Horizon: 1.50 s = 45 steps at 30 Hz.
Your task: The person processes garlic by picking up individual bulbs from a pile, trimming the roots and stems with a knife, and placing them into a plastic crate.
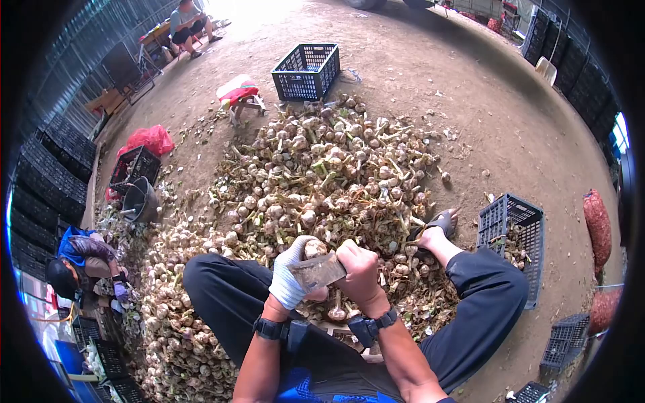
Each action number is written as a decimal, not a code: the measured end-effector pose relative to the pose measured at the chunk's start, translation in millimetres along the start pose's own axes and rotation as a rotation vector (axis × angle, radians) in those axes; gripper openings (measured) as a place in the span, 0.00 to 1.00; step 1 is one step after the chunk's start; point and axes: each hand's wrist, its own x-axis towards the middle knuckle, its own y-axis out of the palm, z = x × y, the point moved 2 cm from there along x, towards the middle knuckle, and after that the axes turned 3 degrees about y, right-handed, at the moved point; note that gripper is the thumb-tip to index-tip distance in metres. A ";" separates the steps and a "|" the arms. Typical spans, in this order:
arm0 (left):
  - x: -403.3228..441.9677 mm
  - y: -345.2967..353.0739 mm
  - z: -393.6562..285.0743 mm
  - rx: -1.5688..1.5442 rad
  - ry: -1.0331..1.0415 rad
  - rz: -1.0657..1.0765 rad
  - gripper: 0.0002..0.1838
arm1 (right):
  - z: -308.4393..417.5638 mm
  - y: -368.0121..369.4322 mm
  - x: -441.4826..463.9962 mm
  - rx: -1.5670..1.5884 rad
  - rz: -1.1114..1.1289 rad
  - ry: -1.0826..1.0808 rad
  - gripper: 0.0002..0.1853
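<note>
My left hand (289,274), in a white knit glove, is closed around a garlic bulb (314,249) between my knees. My right hand (360,271), bare, grips a knife whose broad, worn rectangular blade (319,271) points left across the front of the glove, close below the bulb. Its handle is hidden inside my fist. Under and beyond both hands spreads a large heap of garlic (322,174) with stalks and dry leaves. One more bulb (337,313) lies just below my hands, between my wrists.
Black crates stand beyond the heap (297,86), at right (531,255) and at left (134,164), beside a bucket (141,200). Trimmed bulbs (185,322) pile at my left. A co-worker (87,258) bends at far left; another person (189,27) sits at the back. Red sacks (596,232) line the right.
</note>
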 end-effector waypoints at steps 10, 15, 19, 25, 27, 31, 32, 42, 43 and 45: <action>-2.8 0.4 -18.5 0.156 -0.053 -0.068 0.22 | -23.5 15.4 -16.3 -0.001 -0.101 0.173 0.11; -3.8 5.7 -17.9 0.147 -0.097 -0.089 0.20 | -84.6 23.8 -53.4 -0.070 -0.209 0.597 0.10; 4.1 14.4 -15.7 0.011 -0.061 -0.087 0.23 | -53.6 32.4 -42.2 0.801 -0.213 0.926 0.08; -4.5 22.5 -4.8 -0.423 -0.146 -0.102 0.30 | 0.1 27.9 -25.3 1.408 -0.011 1.026 0.12; -2.1 19.1 -9.2 -0.355 -0.059 -0.074 0.31 | 9.6 22.3 -19.5 1.538 0.030 1.092 0.11; -2.1 15.9 -21.3 -0.619 -0.156 -0.077 0.33 | 10.4 4.5 -10.3 1.548 -0.006 1.074 0.08; -1.3 15.5 -25.3 -0.619 -0.156 -0.101 0.31 | 3.2 3.6 -11.6 1.615 -0.016 1.004 0.06; 3.1 15.4 -16.6 0.179 0.049 -0.194 0.13 | 0.4 -10.9 0.4 1.033 -0.113 0.766 0.03; 1.4 15.6 -8.9 0.072 -0.063 -0.226 0.11 | -0.9 -5.6 -2.7 0.953 -0.134 0.704 0.04; 0.3 15.0 -3.8 0.013 -0.065 -0.265 0.07 | -9.3 1.1 -10.5 0.804 -0.088 0.618 0.04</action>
